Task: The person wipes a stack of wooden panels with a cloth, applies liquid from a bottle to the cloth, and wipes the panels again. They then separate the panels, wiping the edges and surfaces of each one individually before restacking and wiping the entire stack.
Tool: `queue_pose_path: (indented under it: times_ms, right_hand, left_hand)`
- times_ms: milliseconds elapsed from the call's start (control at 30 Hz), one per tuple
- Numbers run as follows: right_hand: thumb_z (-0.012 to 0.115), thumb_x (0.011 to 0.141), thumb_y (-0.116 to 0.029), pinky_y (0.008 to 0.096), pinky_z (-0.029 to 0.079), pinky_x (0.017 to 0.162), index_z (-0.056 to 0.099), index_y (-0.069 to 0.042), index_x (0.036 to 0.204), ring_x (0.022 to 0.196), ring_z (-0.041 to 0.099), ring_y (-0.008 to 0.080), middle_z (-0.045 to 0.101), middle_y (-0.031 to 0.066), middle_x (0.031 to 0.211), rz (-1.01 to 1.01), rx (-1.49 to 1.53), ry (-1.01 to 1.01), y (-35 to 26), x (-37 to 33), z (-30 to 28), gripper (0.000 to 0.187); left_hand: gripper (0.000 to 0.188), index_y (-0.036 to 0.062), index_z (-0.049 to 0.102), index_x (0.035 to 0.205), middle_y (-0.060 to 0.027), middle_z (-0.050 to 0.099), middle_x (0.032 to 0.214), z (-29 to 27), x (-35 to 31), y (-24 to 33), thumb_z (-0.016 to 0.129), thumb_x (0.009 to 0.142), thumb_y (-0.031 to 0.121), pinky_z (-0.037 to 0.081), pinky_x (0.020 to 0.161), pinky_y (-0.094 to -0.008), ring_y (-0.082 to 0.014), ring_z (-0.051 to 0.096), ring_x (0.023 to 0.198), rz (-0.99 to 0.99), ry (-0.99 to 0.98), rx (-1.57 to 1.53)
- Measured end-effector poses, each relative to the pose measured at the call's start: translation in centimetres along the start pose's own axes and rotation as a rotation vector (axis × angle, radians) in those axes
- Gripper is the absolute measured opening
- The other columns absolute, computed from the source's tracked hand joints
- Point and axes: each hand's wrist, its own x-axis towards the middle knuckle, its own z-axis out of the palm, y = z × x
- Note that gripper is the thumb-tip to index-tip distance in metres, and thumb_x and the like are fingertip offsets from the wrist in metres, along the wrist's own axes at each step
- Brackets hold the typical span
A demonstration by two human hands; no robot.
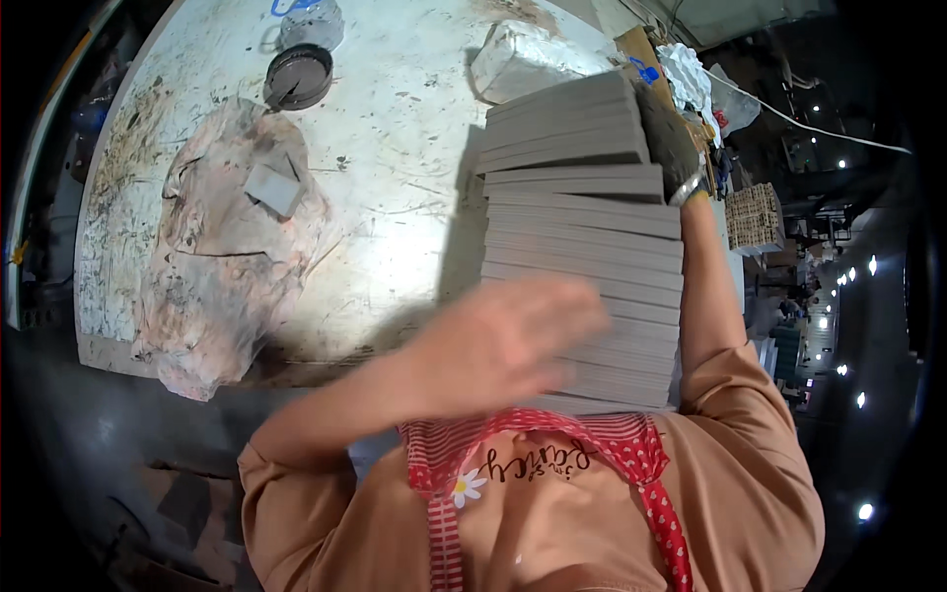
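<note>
A long row of grey flat slabs [582, 237], stood on edge and packed face to face, runs along the right side of the table toward my body. Over its near part is my left hand [513, 326], blurred by motion; its fingers reach to the right with the thumb apart, and nothing shows in them. At the row's far right side is my right hand [671, 143] in a dark grey glove, lying along the slab ends. Its fingers are not distinct. A few slabs near it lean apart, leaving narrow wedge gaps.
The stained white table [395, 197] holds a crumpled, dirty pinkish cloth [227, 237] at left with a small grey block [273, 189] on it. Farther back are a round dark dish [300, 77], a clear plastic jug [314, 25] and a wrapped white bundle [533, 61].
</note>
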Motion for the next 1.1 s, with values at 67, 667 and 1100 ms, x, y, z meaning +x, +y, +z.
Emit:
queue_pose_path:
  times_ms: [67, 667, 1100]
  right_hand:
    - [0.040, 0.096, -0.026, 0.0429, 0.045, 0.087, 0.050, -0.008, 0.125, 0.097, 0.059, 0.0356, 0.062, 0.0178, 0.106, 0.047, -0.062, -0.148, -5.3, 3.0, -0.5, 0.035]
    - [0.039, 0.095, -0.014, 0.0424, 0.044, 0.095, 0.046, -0.012, 0.132, 0.112, 0.053, 0.0365, 0.054, 0.0186, 0.122, -0.265, -0.328, -0.214, -9.1, 5.8, 0.7, 0.038]
    - [0.044, 0.094, -0.013, 0.0391, 0.045, 0.099, 0.049, -0.009, 0.130, 0.117, 0.053, 0.0343, 0.052, 0.0176, 0.129, -0.293, -0.126, -0.158, -6.1, 3.6, -0.1, 0.037]
  left_hand:
    - [0.064, 0.0081, 0.045, 0.135, -0.0108, 0.043, 0.140, 0.4, -2.1, 2.0, 0.070, 0.079, 0.027, 0.037, 0.104, -0.0398, -0.0266, 0.043, 0.128, 0.000, -0.158, 0.149]
    - [0.086, -0.0042, 0.027, 0.141, -0.0195, 0.025, 0.151, 0.0, -11.8, -1.0, 0.071, 0.075, 0.027, 0.033, 0.110, -0.0402, -0.0365, 0.036, 0.133, -0.348, 0.042, 0.267]
    - [0.111, -0.0084, 0.009, 0.145, -0.0305, 0.011, 0.151, 1.1, -11.9, 0.4, 0.082, 0.068, 0.023, 0.022, 0.114, -0.0446, -0.0419, 0.015, 0.141, -0.562, 0.109, 0.034]
